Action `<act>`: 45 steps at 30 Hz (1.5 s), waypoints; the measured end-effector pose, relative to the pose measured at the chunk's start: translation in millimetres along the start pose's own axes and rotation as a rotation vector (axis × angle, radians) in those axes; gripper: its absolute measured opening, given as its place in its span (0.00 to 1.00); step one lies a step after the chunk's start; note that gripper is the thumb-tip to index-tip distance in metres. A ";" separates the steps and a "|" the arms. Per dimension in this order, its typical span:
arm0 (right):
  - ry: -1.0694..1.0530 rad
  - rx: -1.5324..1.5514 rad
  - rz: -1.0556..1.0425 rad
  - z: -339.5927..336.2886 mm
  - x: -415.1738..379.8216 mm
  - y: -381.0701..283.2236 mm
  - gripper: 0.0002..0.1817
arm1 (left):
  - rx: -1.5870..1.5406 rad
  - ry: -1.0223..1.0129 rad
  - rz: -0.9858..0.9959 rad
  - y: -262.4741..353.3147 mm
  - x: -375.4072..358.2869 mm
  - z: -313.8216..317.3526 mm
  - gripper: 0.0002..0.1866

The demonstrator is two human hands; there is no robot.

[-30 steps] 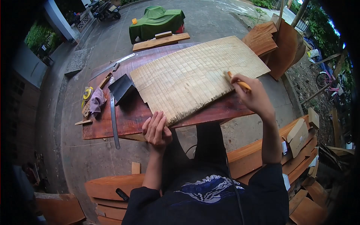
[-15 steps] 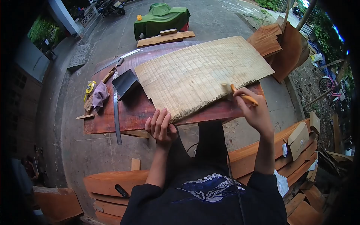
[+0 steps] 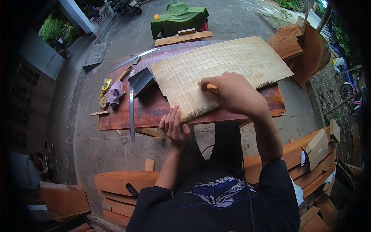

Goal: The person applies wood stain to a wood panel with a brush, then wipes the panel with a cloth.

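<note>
A pale, rough-grained board (image 3: 224, 58) lies tilted across the reddish wooden table (image 3: 150, 112). My left hand (image 3: 175, 127) rests at the board's near left corner, its fingers over the edge. In my right hand (image 3: 235, 94), above the middle of the board's near part, is an orange-handled brush (image 3: 211, 87), with its bristles hidden by the hand. Left of the board stands a black, open-sided box (image 3: 141, 82). A long metal saw blade (image 3: 131, 112) lies beside it, reaching past the table's near edge.
At the table's left are a purple cloth (image 3: 116, 92), a yellow tape measure (image 3: 106, 85) and a metal ruler (image 3: 145, 53). Beyond it stands a green-covered object (image 3: 179, 19). Reddish planks (image 3: 123, 181) are stacked near me on both sides; more wood pieces (image 3: 286, 40) lean at the back right.
My right hand has moved left over the board with the brush. My left hand stays at the board's corner. The whole view has shifted slightly.
</note>
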State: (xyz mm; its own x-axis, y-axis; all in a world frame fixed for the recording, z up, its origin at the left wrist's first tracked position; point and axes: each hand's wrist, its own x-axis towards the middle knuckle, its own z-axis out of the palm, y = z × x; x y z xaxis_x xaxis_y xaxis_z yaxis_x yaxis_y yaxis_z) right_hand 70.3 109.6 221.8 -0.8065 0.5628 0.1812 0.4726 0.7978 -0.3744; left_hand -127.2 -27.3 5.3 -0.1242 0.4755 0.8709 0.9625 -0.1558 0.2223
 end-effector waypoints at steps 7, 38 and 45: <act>-0.108 -0.235 -0.141 26.7 55.9 8.2 0.07 | 0.007 0.011 -0.018 2.0 -1.1 1.7 0.24; 0.135 -0.155 0.307 -25.2 26.4 170.7 0.08 | 0.112 0.093 0.023 -2.2 -3.3 13.9 0.17; 0.264 0.064 0.218 -29.7 -75.9 126.1 0.06 | 0.112 0.065 0.019 0.6 -1.2 11.1 0.17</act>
State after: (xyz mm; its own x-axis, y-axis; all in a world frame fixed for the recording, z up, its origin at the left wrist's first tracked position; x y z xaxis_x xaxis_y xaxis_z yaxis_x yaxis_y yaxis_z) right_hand 201.6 173.9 187.8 -0.5655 0.7616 0.3165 0.5938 0.6423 -0.4846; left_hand -123.8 -18.4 -0.5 -0.1179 0.4160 0.9017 0.9852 -0.0646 0.1586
